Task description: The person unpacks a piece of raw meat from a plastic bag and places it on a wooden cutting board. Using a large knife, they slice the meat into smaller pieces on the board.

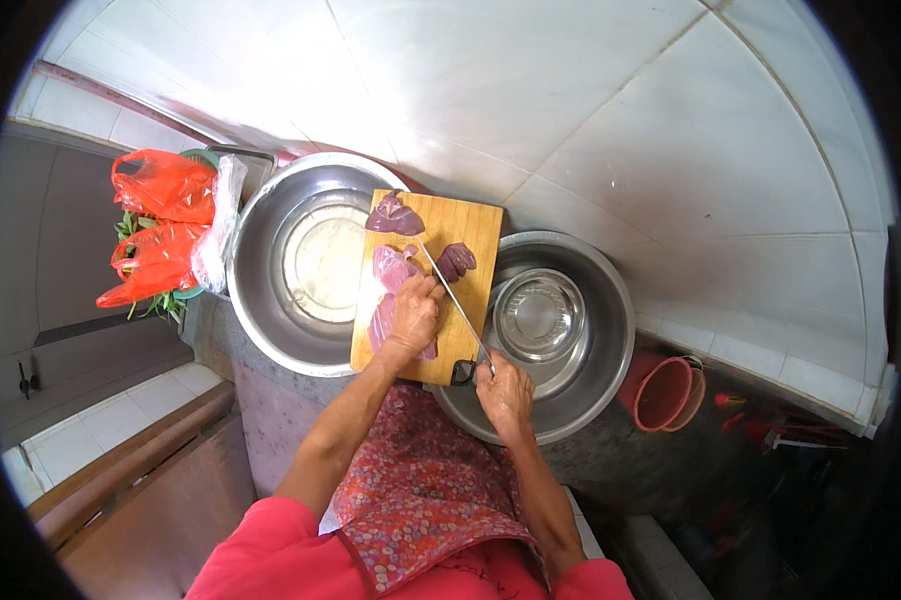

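Note:
A wooden cutting board (461, 212) rests across two metal basins. On it lies a pale pink piece of meat (396, 265), with my left hand (418, 312) closed over it, fingers curled and pressing down. My right hand (506, 393) grips a knife (453, 296) by its handle. The blade slants up and left across the board, just right of my left fingers. Beyond the blade's tip sits a dark red piece of meat (394, 215), glossy and loose. To the right of the blade is a smaller dark red piece (457, 262).
The left basin (253, 270) looks wide and shallow. Inside the right basin (611, 310) stands a smaller metal bowl (541, 315). Red plastic bags (171, 188) and leafy greens (131, 226) are far left. Red buckets (661, 395) stand right, below the tiled wall (691, 210).

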Tool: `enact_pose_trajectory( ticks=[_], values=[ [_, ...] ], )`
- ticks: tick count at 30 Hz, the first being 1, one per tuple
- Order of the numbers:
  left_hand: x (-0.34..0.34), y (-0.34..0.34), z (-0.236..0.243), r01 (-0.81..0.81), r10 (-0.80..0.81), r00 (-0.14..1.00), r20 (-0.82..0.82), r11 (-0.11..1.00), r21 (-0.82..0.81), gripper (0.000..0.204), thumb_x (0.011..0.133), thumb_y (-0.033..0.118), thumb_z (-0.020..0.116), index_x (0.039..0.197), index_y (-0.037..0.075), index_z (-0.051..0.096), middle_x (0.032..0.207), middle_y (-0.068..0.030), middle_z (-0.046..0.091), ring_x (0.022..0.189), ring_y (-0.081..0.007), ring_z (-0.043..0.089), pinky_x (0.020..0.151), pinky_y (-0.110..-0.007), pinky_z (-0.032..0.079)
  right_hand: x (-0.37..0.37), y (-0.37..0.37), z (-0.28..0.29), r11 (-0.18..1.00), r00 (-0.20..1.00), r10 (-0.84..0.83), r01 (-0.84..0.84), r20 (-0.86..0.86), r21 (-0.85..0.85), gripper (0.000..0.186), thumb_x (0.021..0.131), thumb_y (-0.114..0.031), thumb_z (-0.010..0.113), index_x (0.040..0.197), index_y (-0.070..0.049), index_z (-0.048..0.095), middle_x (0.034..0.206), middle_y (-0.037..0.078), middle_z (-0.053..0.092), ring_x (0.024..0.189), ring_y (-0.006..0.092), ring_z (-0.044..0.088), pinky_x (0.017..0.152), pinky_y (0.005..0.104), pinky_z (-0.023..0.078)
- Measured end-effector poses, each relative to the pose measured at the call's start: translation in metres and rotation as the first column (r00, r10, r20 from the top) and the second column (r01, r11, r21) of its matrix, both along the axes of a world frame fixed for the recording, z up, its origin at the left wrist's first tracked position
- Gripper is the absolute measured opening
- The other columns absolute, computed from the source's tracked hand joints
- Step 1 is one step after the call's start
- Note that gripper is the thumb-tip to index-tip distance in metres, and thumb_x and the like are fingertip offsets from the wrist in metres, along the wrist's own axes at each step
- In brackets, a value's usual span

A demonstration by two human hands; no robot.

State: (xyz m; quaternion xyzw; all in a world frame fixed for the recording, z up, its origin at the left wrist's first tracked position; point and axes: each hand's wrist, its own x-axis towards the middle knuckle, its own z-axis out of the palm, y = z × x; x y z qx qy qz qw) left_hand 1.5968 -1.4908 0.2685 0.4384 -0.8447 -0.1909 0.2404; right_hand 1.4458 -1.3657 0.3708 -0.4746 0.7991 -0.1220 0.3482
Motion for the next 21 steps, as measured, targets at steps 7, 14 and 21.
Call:
enact_pose_trajectory(
  ticks=[7, 14, 21],
  values=[
    [-0.042, -0.025, 0.027, -0.286, 0.274, 0.958, 0.086, 0.935, 0.208, 0.026, 0.079, 0.008, 0.068, 0.099, 0.001, 0.053, 0.098, -0.0184, 0.055, 0.100, -0.0389, 0.057, 0.083, -0.050, 0.050, -0.015, 0.045, -0.006, 0.919, 0.931, -0.314, 0.347, 0.189, -0.185, 0.021, 0.088, -0.013, 0.058, 0.098, 0.001, 0.067, 0.064, 0.015, 0.054, 0.059, 0.0219, 0.053, 0.058, 0.0383, 0.044],
    [-0.055, -0.055, -0.002, -0.387, 0.208, 0.898, 0.388, 0.793, 0.470, 0.049, 0.068, 0.020, 0.079, 0.117, 0.016, 0.070, 0.113, -0.0220, 0.065, 0.107, -0.0402, 0.061, 0.092, -0.047, 0.051, -0.043, 0.108, -0.009, 0.853, 0.865, -0.471, 0.497, 0.174, -0.158, 0.017, 0.087, -0.014, 0.060, 0.090, 0.002, 0.066, 0.058, 0.014, 0.053, 0.053, 0.0180, 0.051, 0.055, 0.0385, 0.043],
    [-0.040, -0.053, 0.002, -0.168, 0.329, 0.942, -0.063, 0.628, 0.760, 0.030, 0.069, 0.009, 0.078, 0.096, 0.002, 0.069, 0.077, -0.0069, 0.066, 0.073, -0.0223, 0.064, 0.072, -0.032, 0.053, -0.051, 0.146, -0.018, 0.816, 0.820, -0.533, 0.563, 0.207, -0.131, 0.018, 0.087, -0.015, 0.060, 0.087, 0.003, 0.064, 0.060, 0.011, 0.054, 0.057, 0.0139, 0.050, 0.055, 0.0356, 0.042]
  ],
)
